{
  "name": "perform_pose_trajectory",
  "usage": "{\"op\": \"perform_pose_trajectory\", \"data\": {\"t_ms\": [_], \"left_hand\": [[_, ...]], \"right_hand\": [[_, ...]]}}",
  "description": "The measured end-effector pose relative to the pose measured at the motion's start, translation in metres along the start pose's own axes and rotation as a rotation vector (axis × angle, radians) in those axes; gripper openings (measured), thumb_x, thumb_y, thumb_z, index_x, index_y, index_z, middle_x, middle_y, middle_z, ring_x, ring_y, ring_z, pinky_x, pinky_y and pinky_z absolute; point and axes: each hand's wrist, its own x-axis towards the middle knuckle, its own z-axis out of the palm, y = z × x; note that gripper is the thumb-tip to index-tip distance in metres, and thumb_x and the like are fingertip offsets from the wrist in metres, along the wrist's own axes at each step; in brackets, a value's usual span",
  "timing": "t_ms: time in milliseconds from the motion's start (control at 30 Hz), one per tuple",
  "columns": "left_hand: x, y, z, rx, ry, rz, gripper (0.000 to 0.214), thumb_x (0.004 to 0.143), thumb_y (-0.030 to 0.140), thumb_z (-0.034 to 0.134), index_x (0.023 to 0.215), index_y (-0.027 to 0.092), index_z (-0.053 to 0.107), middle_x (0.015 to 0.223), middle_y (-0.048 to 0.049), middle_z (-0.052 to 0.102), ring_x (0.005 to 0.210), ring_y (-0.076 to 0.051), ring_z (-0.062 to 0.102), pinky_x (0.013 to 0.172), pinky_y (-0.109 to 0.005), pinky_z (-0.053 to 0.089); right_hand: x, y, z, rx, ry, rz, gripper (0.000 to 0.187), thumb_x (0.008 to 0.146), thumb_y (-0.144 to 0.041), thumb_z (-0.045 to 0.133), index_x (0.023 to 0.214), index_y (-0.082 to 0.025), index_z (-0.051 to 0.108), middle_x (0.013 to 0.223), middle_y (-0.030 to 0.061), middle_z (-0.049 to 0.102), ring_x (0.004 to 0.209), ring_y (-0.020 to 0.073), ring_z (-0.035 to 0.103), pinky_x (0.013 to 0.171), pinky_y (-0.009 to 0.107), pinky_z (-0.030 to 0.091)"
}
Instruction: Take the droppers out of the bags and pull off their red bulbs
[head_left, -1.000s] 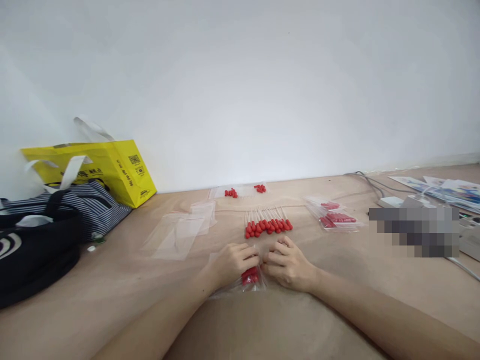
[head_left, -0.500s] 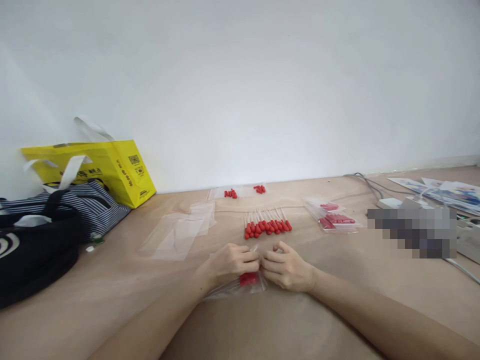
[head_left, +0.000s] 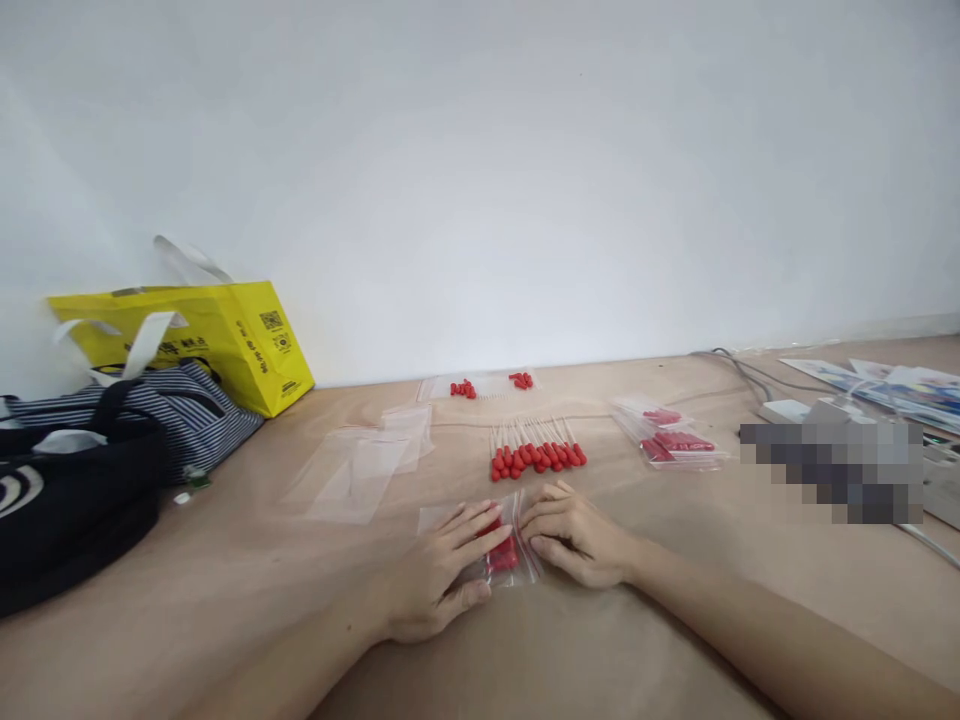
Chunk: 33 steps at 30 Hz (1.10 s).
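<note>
Head view, items on wooden counter [head_left: 562, 665]:
One clear zip bag [head_left: 532, 568], lying flat at near centre, between the hands; red pieces [head_left: 502, 556] inside, partly covered by fingers.
Left hand [head_left: 442, 570]: grip open, fingers spread over the bag and its red contents, thumb at the near edge.
Right hand [head_left: 581, 530]: fingers curled at the bag's zipped right edge; whether the grip pinches it, cannot tell.
One row of red-tipped sticks [head_left: 538, 456], just beyond the hands, tips toward the person.
Flat clear bags [head_left: 356, 485], overlapping, to the left.
Filled bags [head_left: 697, 463], red contents, to the right.
Two small red clusters, on clear plastic [head_left: 491, 383] near the wall.
Far left: yellow bag [head_left: 274, 365], striped bag [head_left: 196, 412], black bag [head_left: 75, 530]
</note>
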Motion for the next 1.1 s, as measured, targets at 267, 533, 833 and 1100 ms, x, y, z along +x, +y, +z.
{"op": "perform_pose_trajectory", "data": {"t_ms": [267,533,833,1100], "left_hand": [[-0.001,0.001,0.004,-0.084,0.021,-0.071,0.048,0.088,0.028,0.032,0.133,0.030,0.016,0.141,-0.0001,0.017,0.128,-0.019,0.017,0.103,-0.042,0.023],[-0.004,-0.003,0.010,-0.131,0.084,-0.111,0.059,0.086,0.029,0.037,0.135,0.026,0.004,0.141,-0.0059,0.016,0.127,-0.023,0.021,0.101,-0.044,0.025],[-0.005,-0.005,0.012,-0.129,0.111,-0.122,0.061,0.085,0.029,0.038,0.135,0.022,0.004,0.140,-0.0083,0.021,0.125,-0.023,0.024,0.102,-0.042,0.026],[-0.005,-0.002,0.010,-0.160,0.112,-0.146,0.063,0.083,0.027,0.041,0.135,0.023,0.006,0.139,-0.0083,0.022,0.125,-0.023,0.024,0.102,-0.043,0.025]], "right_hand": [[0.010,0.005,0.012,0.201,0.081,0.182,0.025,0.078,-0.017,0.047,0.099,-0.023,0.059,0.086,0.0022,0.063,0.078,0.0139,0.052,0.075,0.029,0.035],[0.018,0.003,0.010,0.206,0.005,0.208,0.029,0.064,-0.040,0.066,0.086,-0.022,0.062,0.081,-0.0002,0.061,0.078,0.0151,0.052,0.076,0.030,0.034],[0.021,-0.008,0.012,0.174,0.067,0.273,0.029,0.056,-0.031,0.071,0.077,-0.017,0.056,0.080,0.0002,0.057,0.075,0.0145,0.049,0.068,0.027,0.037],[0.023,-0.007,0.012,0.169,0.037,0.262,0.029,0.055,-0.033,0.070,0.073,-0.017,0.052,0.074,-0.0011,0.054,0.070,0.0130,0.047,0.064,0.025,0.036]]}}
